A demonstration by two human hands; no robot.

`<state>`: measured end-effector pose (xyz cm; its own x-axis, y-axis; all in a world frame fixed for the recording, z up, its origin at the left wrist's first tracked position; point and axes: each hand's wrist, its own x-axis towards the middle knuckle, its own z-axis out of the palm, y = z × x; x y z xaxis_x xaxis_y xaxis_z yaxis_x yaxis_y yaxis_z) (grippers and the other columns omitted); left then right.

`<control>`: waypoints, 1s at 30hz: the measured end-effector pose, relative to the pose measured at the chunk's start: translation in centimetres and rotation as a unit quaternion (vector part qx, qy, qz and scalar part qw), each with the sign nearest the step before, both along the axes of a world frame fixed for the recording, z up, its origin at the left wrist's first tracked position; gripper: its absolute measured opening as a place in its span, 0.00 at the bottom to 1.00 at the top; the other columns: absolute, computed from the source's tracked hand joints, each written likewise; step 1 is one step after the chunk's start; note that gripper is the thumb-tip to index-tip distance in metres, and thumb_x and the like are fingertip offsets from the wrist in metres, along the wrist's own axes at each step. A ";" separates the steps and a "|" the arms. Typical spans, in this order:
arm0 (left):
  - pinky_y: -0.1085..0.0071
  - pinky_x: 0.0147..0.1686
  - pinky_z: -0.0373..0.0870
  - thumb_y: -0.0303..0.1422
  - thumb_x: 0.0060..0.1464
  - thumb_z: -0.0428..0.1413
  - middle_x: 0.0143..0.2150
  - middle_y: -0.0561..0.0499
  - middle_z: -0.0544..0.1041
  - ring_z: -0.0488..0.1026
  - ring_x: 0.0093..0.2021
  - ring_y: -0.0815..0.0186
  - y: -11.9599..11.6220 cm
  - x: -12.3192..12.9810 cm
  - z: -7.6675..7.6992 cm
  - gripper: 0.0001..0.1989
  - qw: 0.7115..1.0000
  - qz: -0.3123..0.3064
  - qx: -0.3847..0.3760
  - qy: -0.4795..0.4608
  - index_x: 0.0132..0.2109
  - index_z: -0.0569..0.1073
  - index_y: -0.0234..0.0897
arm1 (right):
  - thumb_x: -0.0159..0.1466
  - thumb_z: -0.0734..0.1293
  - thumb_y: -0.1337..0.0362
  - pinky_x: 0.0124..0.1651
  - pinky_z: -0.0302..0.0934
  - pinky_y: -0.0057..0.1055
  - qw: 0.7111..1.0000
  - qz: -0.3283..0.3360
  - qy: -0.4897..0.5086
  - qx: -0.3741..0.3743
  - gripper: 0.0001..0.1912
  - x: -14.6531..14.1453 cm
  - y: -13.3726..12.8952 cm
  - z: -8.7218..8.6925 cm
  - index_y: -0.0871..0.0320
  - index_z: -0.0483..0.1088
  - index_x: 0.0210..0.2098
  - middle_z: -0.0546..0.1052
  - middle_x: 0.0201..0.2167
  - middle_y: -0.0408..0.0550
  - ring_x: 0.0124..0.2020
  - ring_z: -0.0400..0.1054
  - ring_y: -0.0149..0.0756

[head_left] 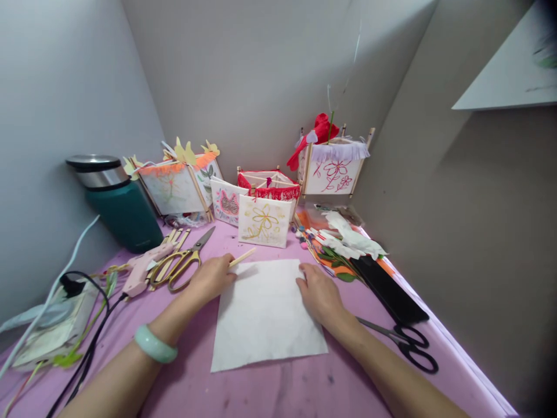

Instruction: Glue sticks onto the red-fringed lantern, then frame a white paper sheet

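A white sheet of paper [265, 313] lies on the purple table, its surface slightly wrinkled. My left hand [213, 276], with a pale green bangle on the wrist, is closed round a thin wooden stick [242, 257] that points up over the sheet's far left corner. At the far right corner, my right hand [319, 290] has its fingers curled on the sheet's edge, thumb and index finger close together. Gold-handled scissors [185, 264] lie just left of my left hand. Black scissors [402, 339] lie beside my right forearm, which partly hides their blades.
Decorated paper lanterns [335, 168] stand along the wall, with drawn panels [263, 223] before them. At left are a green bottle [124, 212], a pink glue gun [145, 270], wooden sticks and a power strip [56, 334]. A black phone-like slab [389, 290] lies right.
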<state>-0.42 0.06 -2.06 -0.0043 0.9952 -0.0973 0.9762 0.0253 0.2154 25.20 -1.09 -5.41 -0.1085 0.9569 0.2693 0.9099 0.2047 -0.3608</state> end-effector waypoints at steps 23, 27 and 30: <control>0.69 0.33 0.61 0.38 0.54 0.48 0.37 0.43 0.77 0.74 0.39 0.56 -2.0 0.2 -1.4 0.17 0.996 -0.069 -0.034 -0.040 0.50 0.65 0.38 | 0.66 0.54 0.49 0.64 0.43 0.49 0.970 0.186 -0.013 -0.157 0.34 2.6 -3.1 0.7 0.65 0.55 0.64 0.51 0.66 0.61 0.66 0.43 0.48; 0.69 0.32 0.60 0.37 0.53 0.48 0.36 0.44 0.77 0.73 0.37 0.58 -2.5 0.2 -0.6 0.14 0.995 -0.075 -0.031 -0.053 0.45 0.69 0.38 | 0.67 0.55 0.58 0.52 0.60 0.38 0.979 0.135 0.127 -0.086 0.18 4.0 -3.5 2.2 0.57 0.72 0.48 0.74 0.48 0.53 0.50 0.67 0.41; 0.69 0.33 0.60 0.35 0.52 0.48 0.35 0.47 0.76 0.72 0.37 0.59 -4.2 0.5 0.6 0.09 0.992 -0.109 -0.041 -0.051 0.37 0.71 0.39 | 0.65 0.59 0.64 0.42 0.62 0.33 0.970 0.182 0.140 -0.084 0.12 3.7 -4.6 2.3 0.57 0.74 0.38 0.76 0.37 0.49 0.38 0.69 0.36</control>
